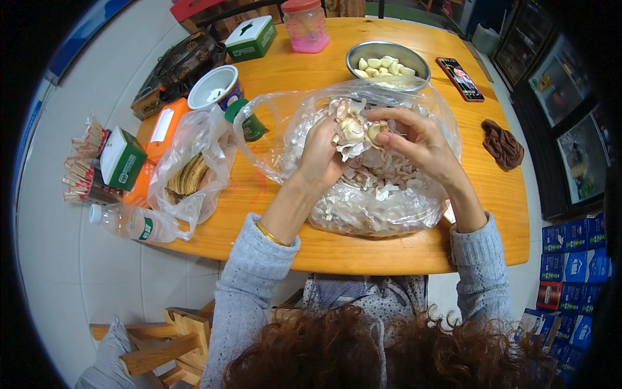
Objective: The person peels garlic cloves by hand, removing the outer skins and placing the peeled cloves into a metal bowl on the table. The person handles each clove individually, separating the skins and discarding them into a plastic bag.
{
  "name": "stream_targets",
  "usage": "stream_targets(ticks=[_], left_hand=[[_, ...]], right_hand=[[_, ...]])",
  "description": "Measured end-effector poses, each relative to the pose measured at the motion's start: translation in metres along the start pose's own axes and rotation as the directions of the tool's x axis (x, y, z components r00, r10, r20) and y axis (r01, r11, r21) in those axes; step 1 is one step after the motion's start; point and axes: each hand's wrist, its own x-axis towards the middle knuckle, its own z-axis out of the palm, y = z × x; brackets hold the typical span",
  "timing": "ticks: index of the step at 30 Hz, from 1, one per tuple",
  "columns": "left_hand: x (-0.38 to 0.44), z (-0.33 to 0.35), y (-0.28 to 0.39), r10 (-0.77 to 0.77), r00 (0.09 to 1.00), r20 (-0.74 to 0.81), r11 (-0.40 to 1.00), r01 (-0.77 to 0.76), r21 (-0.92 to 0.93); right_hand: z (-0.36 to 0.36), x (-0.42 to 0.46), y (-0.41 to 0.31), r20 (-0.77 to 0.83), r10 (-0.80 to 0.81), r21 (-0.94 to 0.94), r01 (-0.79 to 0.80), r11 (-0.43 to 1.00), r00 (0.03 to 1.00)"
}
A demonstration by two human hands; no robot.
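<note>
My left hand (324, 146) grips a partly broken garlic bulb (352, 130) with papery skin hanging from it. Between the thumb and fingers of my right hand (413, 138) is a garlic clove (375, 132), held close beside the bulb. Both hands are over a clear plastic bag (374, 214), which lies wide open on the wooden table and holds a heap of loose garlic skins (384, 177). Just beyond the bag stands a steel bowl (423, 63) with many peeled garlic cloves (384, 66) in it.
On the left are a plastic bag with bananas (187, 180), a clear bottle (133, 222), tissue boxes (124, 158), a paper tub (214, 90) and a green container (245, 119). A pink jar (305, 29) stands at the back. A phone (460, 79) and brown cloth (503, 145) lie right.
</note>
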Motion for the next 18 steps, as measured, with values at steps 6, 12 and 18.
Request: stream_targets(ticks=[6, 12, 18], left_hand=[[0.001, 0.013, 0.002, 0.267, 0.961, -0.078, 0.737, -0.151, 0.659], [0.005, 0.002, 0.008, 0.593, 0.732, 0.335, -0.189, -0.277, 0.942], [-0.003, 0.025, -0.003, 0.455, 0.853, 0.256, 0.401, -0.453, 0.796]], right_hand=[[-0.005, 0.002, 0.004, -0.151, -0.016, 0.269, 0.057, 0.962, 0.988], [-0.011, 0.006, 0.006, -0.351, 0.004, 0.355, 0.129, 0.926, 0.936], [0.013, 0.000, 0.009, -0.226, -0.124, -0.048, 0.116, 0.992, 0.966]])
